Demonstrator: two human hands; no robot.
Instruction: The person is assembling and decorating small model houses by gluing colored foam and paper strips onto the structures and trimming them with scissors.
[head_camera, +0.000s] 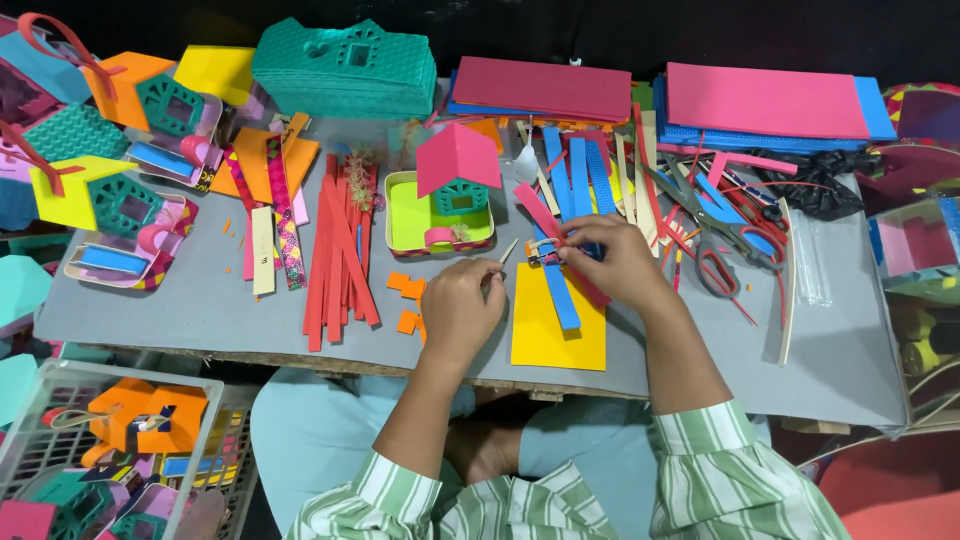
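Left hand (458, 308) curled loosely, thumb and forefinger pinched on a thin pale stick (505, 254) angled up to the right. Right hand (610, 258) bent over, fingertips pinched on a small strip piece (543, 250) just above a yellow foam sheet (557, 335). Blue strip (560, 290) laid lengthwise across that sheet, a pink strip (545, 222) slanted beside it, partly under the right hand.

Just beyond the left hand, a shallow green tray (405, 222) holding a little teal house with a pink roof (458, 170). At lower left, a white wire basket (60, 440) filled with finished orange, teal and pink houses. Along the left edge, more finished houses (120, 200) seated on their own trays.

Soft, matte foam throughout: flat red strips (338, 255) fanned in a bundle, small orange offcuts (408, 300) near the left wrist, embossed teal house fronts (345, 68) stacked at the back, pink and blue sheets (765, 100) piled at the far right. Red-handled scissors (725, 245) lying right of the right hand.

Grey board (200, 310) bare along its near edge at left and again at the right corner; crowded toward the back and sides.
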